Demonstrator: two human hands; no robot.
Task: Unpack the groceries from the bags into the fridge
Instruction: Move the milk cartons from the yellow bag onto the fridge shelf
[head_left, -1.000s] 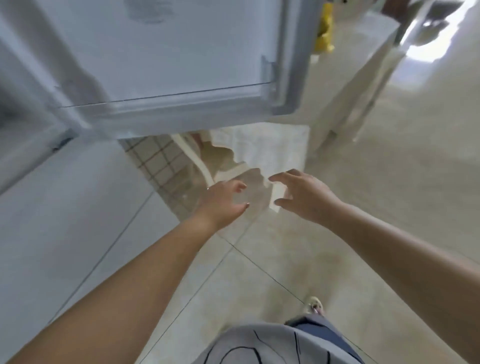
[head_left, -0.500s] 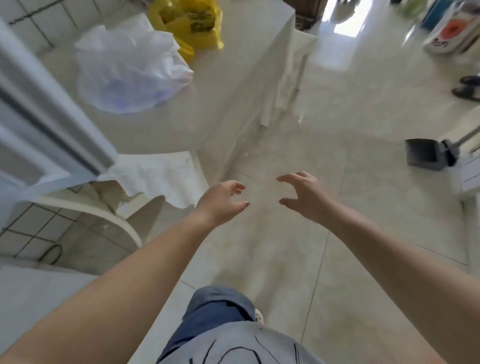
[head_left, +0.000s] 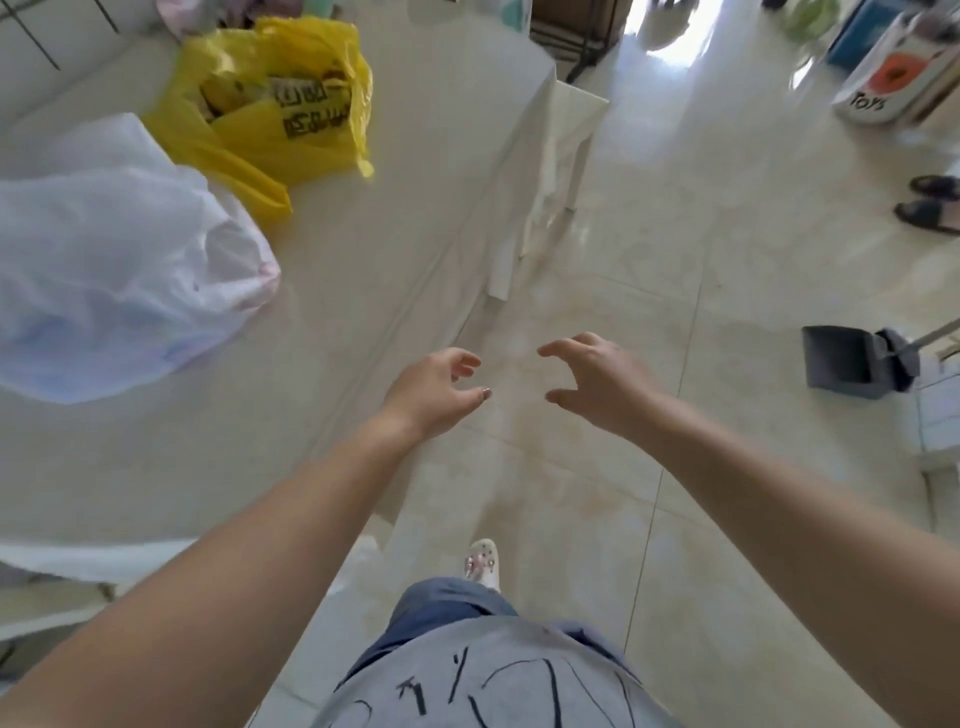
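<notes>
Both hands empty, grip loosely curled: left hand (head_left: 434, 392), right hand (head_left: 597, 382), beside desk (head_left: 363, 312). Yellow bag (head_left: 275, 119) and white bag (head_left: 114, 254) on desk, apparently still unpacked.

We have open air ahead of both hands over bare floor (head_left: 649, 260). On our left, the table (head_left: 363, 312) has a bare strip along its near edge; farther in, the white bag (head_left: 104, 260) and yellow bag (head_left: 270, 104) block reach. On our right, a dustpan (head_left: 841, 364) stands well apart.
</notes>
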